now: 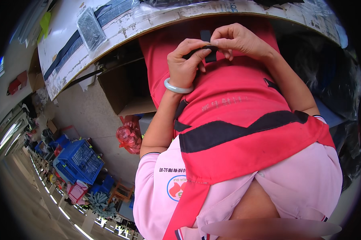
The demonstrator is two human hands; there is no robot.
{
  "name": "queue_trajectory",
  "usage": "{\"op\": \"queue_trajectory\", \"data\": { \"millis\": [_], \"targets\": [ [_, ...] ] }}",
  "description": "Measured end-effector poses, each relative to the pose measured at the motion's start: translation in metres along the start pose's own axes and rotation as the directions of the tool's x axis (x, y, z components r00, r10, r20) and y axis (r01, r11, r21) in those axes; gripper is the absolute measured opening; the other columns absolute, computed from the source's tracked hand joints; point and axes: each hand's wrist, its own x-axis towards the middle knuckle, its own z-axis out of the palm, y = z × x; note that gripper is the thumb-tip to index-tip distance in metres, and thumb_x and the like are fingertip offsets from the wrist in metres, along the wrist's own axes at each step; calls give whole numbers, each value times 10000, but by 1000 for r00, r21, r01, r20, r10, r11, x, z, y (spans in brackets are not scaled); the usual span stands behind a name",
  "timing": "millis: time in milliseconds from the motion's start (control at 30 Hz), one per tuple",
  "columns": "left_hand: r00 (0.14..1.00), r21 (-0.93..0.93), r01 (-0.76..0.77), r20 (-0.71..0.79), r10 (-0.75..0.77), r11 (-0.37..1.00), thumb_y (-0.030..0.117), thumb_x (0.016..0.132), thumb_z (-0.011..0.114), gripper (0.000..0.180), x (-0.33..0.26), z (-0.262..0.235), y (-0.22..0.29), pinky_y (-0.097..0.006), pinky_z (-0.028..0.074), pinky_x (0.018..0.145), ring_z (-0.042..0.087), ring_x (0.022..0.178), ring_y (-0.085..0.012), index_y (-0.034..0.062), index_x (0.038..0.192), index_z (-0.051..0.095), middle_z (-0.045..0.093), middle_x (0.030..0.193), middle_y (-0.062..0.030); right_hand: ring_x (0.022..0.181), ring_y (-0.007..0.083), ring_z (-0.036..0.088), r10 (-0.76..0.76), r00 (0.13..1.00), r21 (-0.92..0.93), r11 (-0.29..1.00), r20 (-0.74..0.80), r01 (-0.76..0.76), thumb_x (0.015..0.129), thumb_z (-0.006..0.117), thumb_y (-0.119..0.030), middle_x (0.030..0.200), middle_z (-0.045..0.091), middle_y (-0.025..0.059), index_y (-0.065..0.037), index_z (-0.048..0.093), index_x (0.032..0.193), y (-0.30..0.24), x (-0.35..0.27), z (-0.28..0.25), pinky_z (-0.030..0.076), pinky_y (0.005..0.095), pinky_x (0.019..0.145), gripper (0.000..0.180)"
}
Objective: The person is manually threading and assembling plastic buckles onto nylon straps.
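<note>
black strip (213,48) held between both hands (181,62)

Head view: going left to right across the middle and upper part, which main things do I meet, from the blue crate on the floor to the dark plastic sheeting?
Blue crate → red plastic bag → left hand → right hand → dark plastic sheeting.

Over there, the left camera of a head-worn pair faces steeply down, close above the wearer's pink shirt (304,176) and red apron (236,160). Its fisheye view takes in the left hand (185,60) and right hand (240,42), the desk (124,30) curving along the top, and distant floor (108,124) leftward.
</note>
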Motion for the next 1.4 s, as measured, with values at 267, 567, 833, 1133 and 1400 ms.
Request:
{"op": "queue_trajectory", "data": {
  "millis": [267,567,833,1133,1400],
  "targets": [
    [999,37,6,50,-7,999,-68,816,656,148,-3,-5,1,-176,467,447,586,639,-81,-15,947,700,593,990,-67,768,63,562,-281,921,-187,954,-269,236,939,591,-216,930,603,16,-26,632,981,17,13,-4,489,212,684,199],
    [987,198,-150,77,138,969,-93,835,624,135,-5,-3,8,-182,474,472,574,641,-75,-31,940,681,598,1015,-93,1004,93,559,-322,909,-185,942,-263,280,969,546,-207,1232,574,75,-8,613,1012,31,21,-12,476,257,884,214],
    [984,217,-159,110,138,963,-89,840,625,121,-13,-1,9,-182,460,484,573,639,-75,-33,935,676,621,982,-95,873,74,597,-209,952,-37,978,-223,206,956,575,-232,953,638,32,-8,615,1005,36,19,-15,494,229,817,232],
    [949,312,-294,207,237,904,-75,842,633,132,-10,-2,10,-177,451,491,578,667,-71,-12,950,677,627,988,-91,810,78,619,-44,985,337,936,-164,98,912,643,-215,902,637,11,-43,605,992,25,14,-16,516,214,767,194],
    [959,304,-248,212,189,920,-87,830,634,145,-12,0,14,-176,451,491,574,643,-67,-10,943,683,628,976,-78,795,79,611,-84,995,222,970,-52,94,880,680,-170,884,631,29,-30,616,927,17,9,-14,522,218,764,160]
  ]
}}
